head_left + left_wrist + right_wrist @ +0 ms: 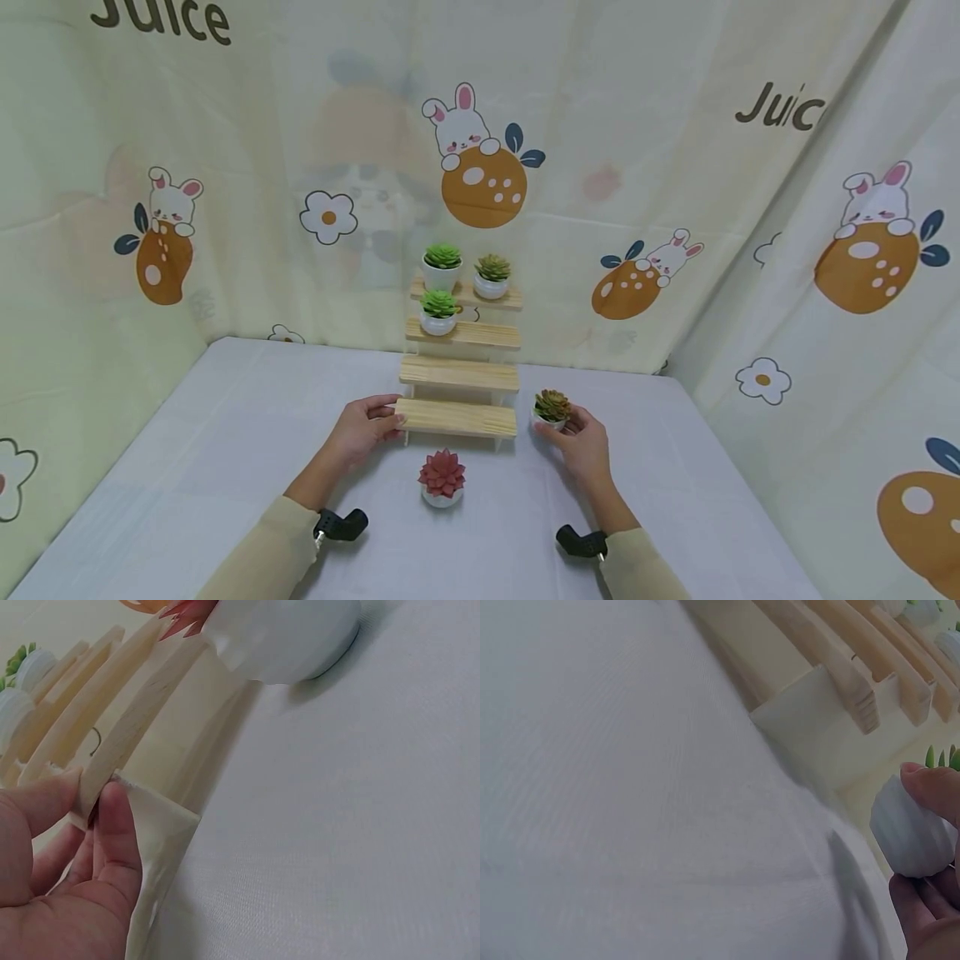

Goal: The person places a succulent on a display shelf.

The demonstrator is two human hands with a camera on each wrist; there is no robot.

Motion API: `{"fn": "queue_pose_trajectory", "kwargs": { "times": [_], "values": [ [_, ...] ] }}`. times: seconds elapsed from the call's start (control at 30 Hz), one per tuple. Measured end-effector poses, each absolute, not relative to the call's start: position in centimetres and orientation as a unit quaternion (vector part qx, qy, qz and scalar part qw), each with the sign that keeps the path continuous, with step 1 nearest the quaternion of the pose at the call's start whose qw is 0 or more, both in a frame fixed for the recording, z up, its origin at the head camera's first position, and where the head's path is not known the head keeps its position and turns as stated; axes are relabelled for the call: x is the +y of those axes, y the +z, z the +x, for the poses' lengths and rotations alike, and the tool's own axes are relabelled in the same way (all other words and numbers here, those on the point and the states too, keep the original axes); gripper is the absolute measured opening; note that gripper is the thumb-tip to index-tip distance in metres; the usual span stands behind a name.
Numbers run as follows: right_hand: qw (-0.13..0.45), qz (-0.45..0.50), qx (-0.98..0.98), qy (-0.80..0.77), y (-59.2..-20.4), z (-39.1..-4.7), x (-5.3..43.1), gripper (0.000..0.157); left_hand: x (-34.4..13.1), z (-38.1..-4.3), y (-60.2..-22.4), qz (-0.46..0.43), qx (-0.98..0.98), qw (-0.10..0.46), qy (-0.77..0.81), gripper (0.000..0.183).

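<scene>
A wooden tiered shelf (456, 418) stands at the back middle of the table. My left hand (365, 428) pinches the left end of its lowest step between thumb and fingers, plain in the left wrist view at the step's end (105, 769). To the right of the shelf, my right hand (583, 442) holds a brownish-green potted succulent (552, 406) by its small white ribbed pot (911, 829), raised off the table. In front of the shelf sits a red potted succulent (442, 477) in a white pot.
Two potted succulents, one bright green (442, 257) and one olive (492, 268), stand on the top step. Another green one (438, 305) is on the step below, at its left. Behind the white-covered table (247, 433) hangs a printed curtain (262, 108).
</scene>
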State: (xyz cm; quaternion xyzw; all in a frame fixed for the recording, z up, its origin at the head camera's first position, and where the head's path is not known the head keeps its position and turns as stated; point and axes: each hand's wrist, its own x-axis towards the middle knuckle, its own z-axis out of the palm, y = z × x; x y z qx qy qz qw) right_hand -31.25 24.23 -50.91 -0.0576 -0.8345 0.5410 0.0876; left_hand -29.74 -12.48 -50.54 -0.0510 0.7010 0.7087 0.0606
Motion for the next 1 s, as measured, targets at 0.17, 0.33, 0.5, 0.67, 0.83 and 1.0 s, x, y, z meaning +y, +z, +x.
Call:
{"fn": "queue_pose_trajectory", "kwargs": {
  "times": [0.17,0.33,0.5,0.67,0.83,1.0],
  "values": [
    [0.091,-0.034,-0.823,0.559,-50.3,-31.1,24.1,0.068,-12.5,-29.8,-50.6,-0.053,0.701,0.063,0.709,0.046],
    [0.094,-0.018,-0.819,0.566,-49.8,-31.4,23.8,0.074,-12.5,-29.9,-50.8,-0.053,0.696,0.068,0.713,0.047],
    [0.105,-0.001,-0.818,0.566,-49.0,-31.4,23.4,0.073,-12.5,-29.8,-50.6,-0.053,0.702,0.071,0.707,0.047],
    [0.106,0.007,-0.823,0.559,-48.1,-31.4,23.0,0.072,-12.5,-29.7,-50.5,-0.055,0.705,0.068,0.704,0.047],
    [0.106,0.014,-0.817,0.567,-47.3,-31.6,22.7,0.068,-12.5,-29.8,-50.5,-0.053,0.708,0.067,0.701,0.047],
    [0.105,0.018,-0.815,0.569,-46.8,-31.7,22.8,0.07,-12.5,-29.9,-50.6,-0.05,0.709,0.066,0.701,0.047]
  ]
}}
